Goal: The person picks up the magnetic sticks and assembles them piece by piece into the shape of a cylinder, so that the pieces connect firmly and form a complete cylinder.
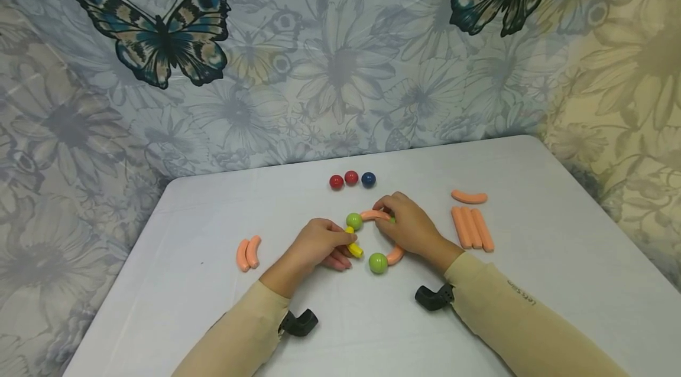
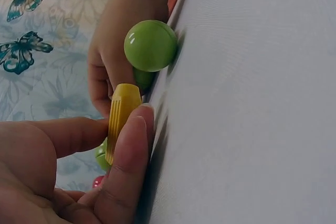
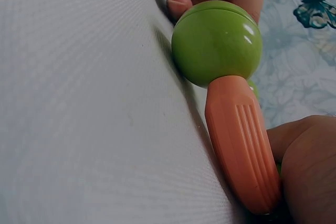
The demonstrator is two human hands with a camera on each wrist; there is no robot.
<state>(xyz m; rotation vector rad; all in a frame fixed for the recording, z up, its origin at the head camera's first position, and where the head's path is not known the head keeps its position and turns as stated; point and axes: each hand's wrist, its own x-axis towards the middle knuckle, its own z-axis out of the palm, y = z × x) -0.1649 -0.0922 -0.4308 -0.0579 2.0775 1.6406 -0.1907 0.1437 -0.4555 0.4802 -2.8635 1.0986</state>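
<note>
My left hand (image 1: 319, 244) pinches a yellow curved stick (image 1: 355, 250) between thumb and fingers, its far end right at a green ball (image 1: 353, 221). With fingers and thumb on either side, my right hand (image 1: 409, 223) holds the far orange curved stick (image 1: 368, 215). Another green ball (image 1: 392, 220) shows only partly beneath that hand. A near orange curved stick (image 3: 241, 145) joins the near green ball (image 3: 215, 43), forming part of a ring with the other pieces. Between this ball and the yellow stick's near end there is a gap.
Two red balls (image 1: 336, 182) and a blue ball (image 1: 369, 179) lie behind the ring. Two short orange curved sticks (image 1: 242, 255) lie at left. Three straight orange sticks (image 1: 472, 228) and one curved orange stick (image 1: 469, 197) lie at right on the white table (image 1: 175, 235).
</note>
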